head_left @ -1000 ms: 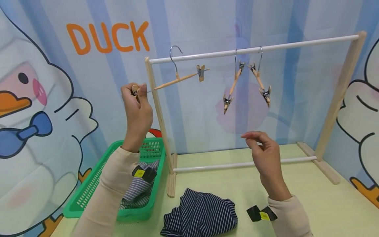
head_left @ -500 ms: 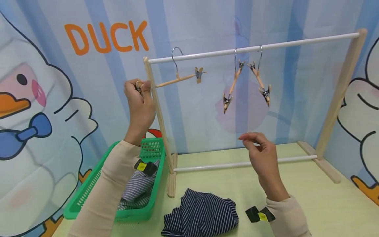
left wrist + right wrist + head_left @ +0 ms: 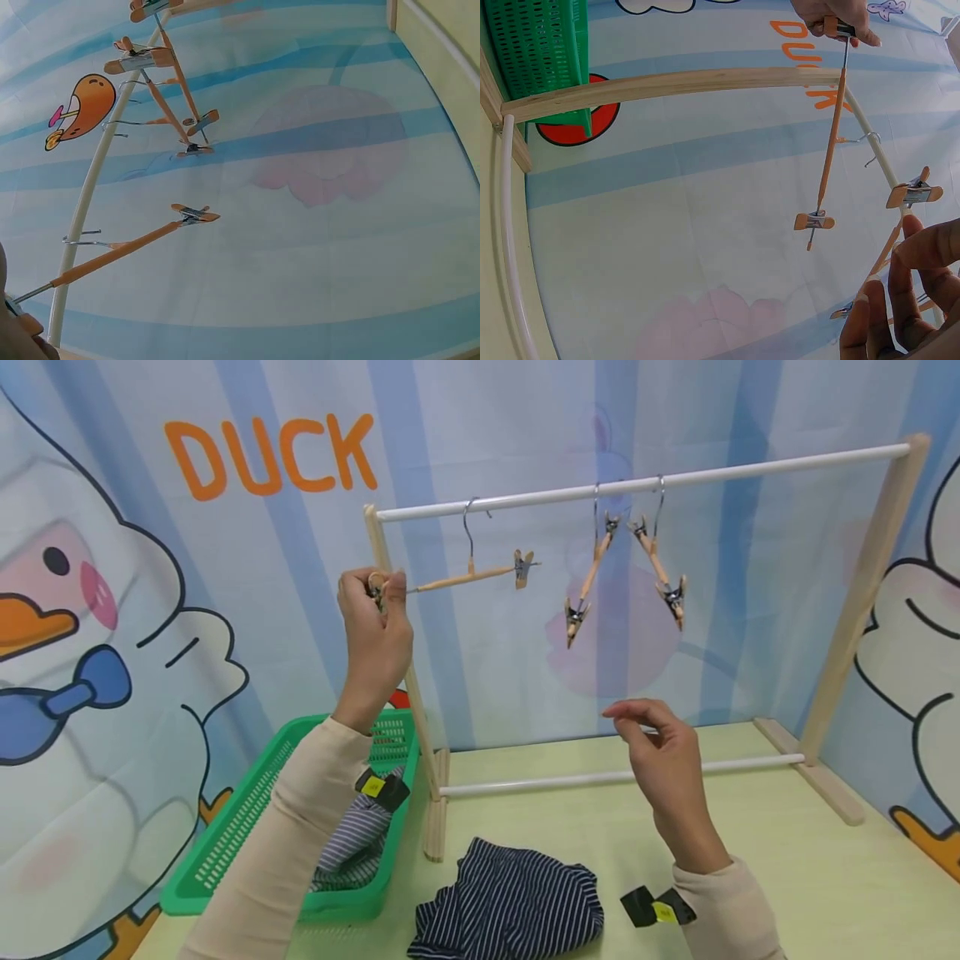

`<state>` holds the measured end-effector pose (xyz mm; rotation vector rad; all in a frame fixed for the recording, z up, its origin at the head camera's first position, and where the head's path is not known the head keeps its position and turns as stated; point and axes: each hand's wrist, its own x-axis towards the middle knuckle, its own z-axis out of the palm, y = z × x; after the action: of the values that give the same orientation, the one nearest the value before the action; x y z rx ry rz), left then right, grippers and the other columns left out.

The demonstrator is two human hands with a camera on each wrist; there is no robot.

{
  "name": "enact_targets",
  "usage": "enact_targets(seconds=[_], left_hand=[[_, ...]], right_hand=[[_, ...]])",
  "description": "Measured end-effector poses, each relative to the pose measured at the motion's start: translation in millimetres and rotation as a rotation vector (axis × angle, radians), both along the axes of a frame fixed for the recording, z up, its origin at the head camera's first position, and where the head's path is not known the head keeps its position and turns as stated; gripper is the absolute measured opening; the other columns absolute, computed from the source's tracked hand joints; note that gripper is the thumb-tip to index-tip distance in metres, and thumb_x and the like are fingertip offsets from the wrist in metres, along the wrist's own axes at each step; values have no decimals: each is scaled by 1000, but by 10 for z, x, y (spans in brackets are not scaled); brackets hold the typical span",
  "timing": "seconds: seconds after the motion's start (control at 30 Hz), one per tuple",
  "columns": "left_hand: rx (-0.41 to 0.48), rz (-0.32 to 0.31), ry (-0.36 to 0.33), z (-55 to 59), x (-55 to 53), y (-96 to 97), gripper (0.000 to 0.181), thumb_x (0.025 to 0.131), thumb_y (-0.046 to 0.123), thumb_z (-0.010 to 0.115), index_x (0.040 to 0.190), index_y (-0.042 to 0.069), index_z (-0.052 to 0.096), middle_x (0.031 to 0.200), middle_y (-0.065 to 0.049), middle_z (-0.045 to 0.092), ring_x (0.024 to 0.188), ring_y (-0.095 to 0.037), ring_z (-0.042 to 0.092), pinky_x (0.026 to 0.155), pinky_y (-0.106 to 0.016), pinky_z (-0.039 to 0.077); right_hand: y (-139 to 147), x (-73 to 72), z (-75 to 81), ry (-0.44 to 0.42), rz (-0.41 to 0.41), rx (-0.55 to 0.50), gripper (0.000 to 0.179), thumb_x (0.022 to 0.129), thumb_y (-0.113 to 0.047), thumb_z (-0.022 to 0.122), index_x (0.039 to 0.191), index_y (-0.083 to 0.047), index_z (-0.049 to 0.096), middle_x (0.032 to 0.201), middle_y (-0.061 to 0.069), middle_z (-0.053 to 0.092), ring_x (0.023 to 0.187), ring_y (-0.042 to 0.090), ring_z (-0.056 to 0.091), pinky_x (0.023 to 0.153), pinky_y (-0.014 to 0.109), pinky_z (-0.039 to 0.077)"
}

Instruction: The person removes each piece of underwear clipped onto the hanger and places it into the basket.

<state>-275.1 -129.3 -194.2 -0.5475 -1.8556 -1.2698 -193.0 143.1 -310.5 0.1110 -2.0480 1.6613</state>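
My left hand (image 3: 377, 639) pinches the clip at the left end of a wooden clip hanger (image 3: 465, 578). That hanger's metal hook (image 3: 469, 531) is around the white rail (image 3: 551, 502) near its left end, and the free clip (image 3: 522, 568) points right. In the left wrist view the hook also loops about the rail, while only a bit of the left fingers (image 3: 30, 341) shows. My right hand (image 3: 667, 756), fingers loosely bent and holding nothing, hovers before the rack, below two more clip hangers (image 3: 592, 577) (image 3: 660, 568) on the rail.
A dark striped garment (image 3: 513, 902) lies crumpled on the pale table (image 3: 825, 893). Left of the rack, a green basket (image 3: 191, 902) holds striped cloth (image 3: 352, 843). The rack's wooden left post (image 3: 416, 710) stands just behind the left hand.
My left hand has shifted right, taking the hanger along. The hook top, above the rail earlier, has come down to rail level. My right hand has barely moved.
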Motion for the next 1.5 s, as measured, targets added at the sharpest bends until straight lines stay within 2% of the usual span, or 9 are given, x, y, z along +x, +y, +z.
enact_targets(seconds=[0.13, 0.3, 0.57, 0.77, 0.9, 1.2, 1.37, 1.5], left_hand=[[45, -30, -3, -32, -1, 10, 32, 107, 32, 43, 114, 2, 38, 98, 4, 34, 85, -15, 35, 75, -32, 31], [69, -23, -17, -75, 23, 13, 42, 105, 34, 46, 127, -1, 40, 99, 5, 42, 83, -15, 41, 73, -30, 36], [71, -31, -34, -129, 58, 13, 41, 105, 35, 46, 127, 0, 39, 96, 4, 44, 77, -16, 41, 64, -27, 37], [81, -48, -18, -139, 97, 35, 42, 105, 32, 46, 128, -2, 39, 99, 2, 43, 80, -15, 42, 69, -27, 39], [76, -33, -16, -141, 122, 36, 42, 105, 31, 47, 128, -3, 40, 102, 1, 43, 84, -13, 42, 71, -27, 37], [48, 28, 9, -194, 139, 16, 42, 105, 29, 48, 130, -4, 41, 118, -17, 47, 99, -15, 43, 80, -32, 33], [62, 9, 10, -224, 182, 8, 42, 104, 29, 49, 130, -4, 41, 123, -18, 47, 105, -16, 44, 83, -35, 34], [73, -3, 12, -241, 215, 1, 43, 104, 29, 50, 130, -4, 41, 125, -18, 46, 106, -13, 44, 84, -35, 34]], right_hand=[[-1, 4, -33, -21, 13, 3, 23, 102, -21, 55, 110, -6, 70, 104, -18, 59, 97, 5, 55, 81, 19, 43], [3, 2, -67, -37, 26, 1, 24, 102, -22, 54, 111, -6, 70, 105, -17, 59, 101, 5, 55, 82, 19, 43], [-13, -12, -76, -56, 22, 1, 23, 102, -22, 55, 110, -7, 70, 106, -17, 59, 102, 3, 55, 84, 18, 44], [-14, -5, -82, -53, 25, 1, 23, 102, -22, 54, 111, -7, 70, 106, -17, 60, 102, 2, 55, 84, 17, 44], [-17, -7, -87, -59, 24, -4, 23, 102, -22, 54, 111, -7, 70, 105, -17, 60, 102, 2, 55, 83, 18, 43], [-34, -20, -104, -61, 25, -10, 23, 102, -21, 54, 111, -6, 70, 105, -18, 60, 102, 3, 55, 83, 17, 44], [-46, -21, -112, -57, 21, -18, 22, 102, -20, 54, 110, -6, 70, 104, -19, 60, 102, 3, 55, 83, 18, 44], [-55, -28, -114, -56, 14, -26, 22, 102, -18, 55, 110, -5, 70, 103, -19, 59, 101, 4, 55, 82, 18, 44]])
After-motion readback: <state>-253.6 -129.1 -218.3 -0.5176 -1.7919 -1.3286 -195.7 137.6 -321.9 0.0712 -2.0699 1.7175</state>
